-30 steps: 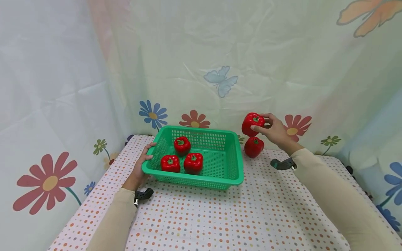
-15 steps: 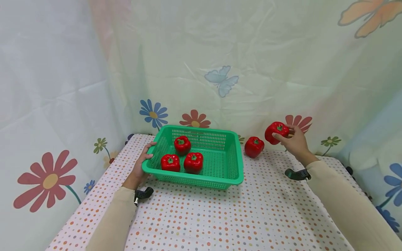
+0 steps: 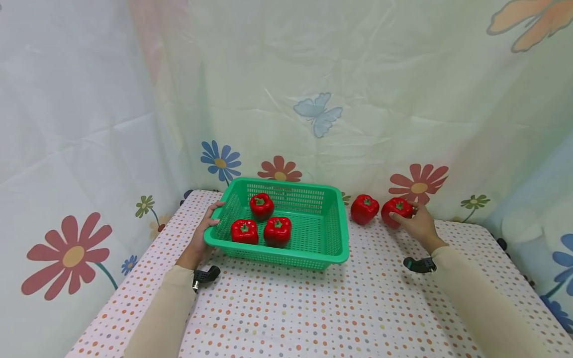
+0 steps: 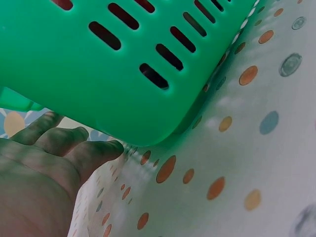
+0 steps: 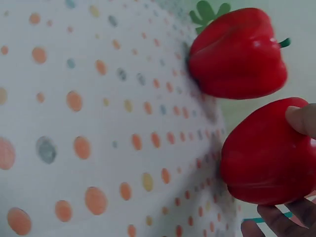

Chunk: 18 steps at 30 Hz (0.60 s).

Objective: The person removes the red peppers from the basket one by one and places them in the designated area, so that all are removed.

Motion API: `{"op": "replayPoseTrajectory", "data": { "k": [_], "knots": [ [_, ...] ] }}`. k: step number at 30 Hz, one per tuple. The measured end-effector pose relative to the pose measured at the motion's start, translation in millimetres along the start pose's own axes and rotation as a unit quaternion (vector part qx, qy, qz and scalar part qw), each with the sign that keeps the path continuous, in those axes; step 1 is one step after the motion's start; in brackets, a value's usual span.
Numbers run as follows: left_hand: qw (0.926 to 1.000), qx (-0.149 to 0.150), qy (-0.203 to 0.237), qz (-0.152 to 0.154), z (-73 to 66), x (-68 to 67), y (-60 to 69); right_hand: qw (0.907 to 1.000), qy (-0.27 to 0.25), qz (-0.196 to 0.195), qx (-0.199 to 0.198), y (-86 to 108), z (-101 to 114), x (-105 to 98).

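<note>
At the back right of the worktop (image 3: 313,308), the right hand (image 3: 421,225) has just brought a red bell pepper (image 3: 396,213) down from mid-air; it appears to rest on the surface now, just beside the second loose pepper (image 3: 364,210), so it looks all but set down outside the green basket (image 3: 277,253). That hand's grip remains closed on it, thumb and fingers on opposite sides. By the basket's left end, the left hand (image 3: 200,240) lies against the rim; whether its grip truly closes there I cannot tell. Three more peppers (image 3: 277,232) sit inside, in the left half. All five are glossy, blocky and lobed, with stubby green stems. Rectangular and seemingly plastic, the basket has slotted walls and a rounded rim. Coloured dots pattern the worktop's covering; behind hangs a creased, faintly shiny curtain (image 3: 250,74) printed with flowers and butterflies.
</note>
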<state>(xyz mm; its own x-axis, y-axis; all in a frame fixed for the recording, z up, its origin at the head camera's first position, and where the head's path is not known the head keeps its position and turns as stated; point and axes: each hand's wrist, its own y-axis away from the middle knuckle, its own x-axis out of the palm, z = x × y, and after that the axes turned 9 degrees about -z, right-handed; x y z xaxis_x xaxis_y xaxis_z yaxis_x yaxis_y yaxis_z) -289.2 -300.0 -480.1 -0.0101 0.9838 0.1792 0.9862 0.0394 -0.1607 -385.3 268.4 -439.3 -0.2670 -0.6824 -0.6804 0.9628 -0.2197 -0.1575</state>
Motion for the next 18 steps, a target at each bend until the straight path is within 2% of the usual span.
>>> {"op": "replayPoseTrajectory", "data": {
  "k": [3,12,15,18],
  "knots": [
    [1.0000,0.002,0.003,0.002,0.0,0.5,-0.1,0.9999,-0.002,0.009,0.014,-0.6,-3,2],
    [1.0000,-0.001,-0.001,0.003,-2.1,-0.3,-0.2,0.9994,-0.025,0.015,0.019,-0.6,0,-2],
    [1.0000,-0.001,0.001,0.005,-2.4,0.0,-0.1,0.9991,-0.040,-0.012,0.011,1.5,6,-5],
    [1.0000,-0.001,0.002,0.005,-2.5,0.0,0.2,0.9973,-0.042,-0.059,-0.005,5.3,19,-5]
  ]
}}
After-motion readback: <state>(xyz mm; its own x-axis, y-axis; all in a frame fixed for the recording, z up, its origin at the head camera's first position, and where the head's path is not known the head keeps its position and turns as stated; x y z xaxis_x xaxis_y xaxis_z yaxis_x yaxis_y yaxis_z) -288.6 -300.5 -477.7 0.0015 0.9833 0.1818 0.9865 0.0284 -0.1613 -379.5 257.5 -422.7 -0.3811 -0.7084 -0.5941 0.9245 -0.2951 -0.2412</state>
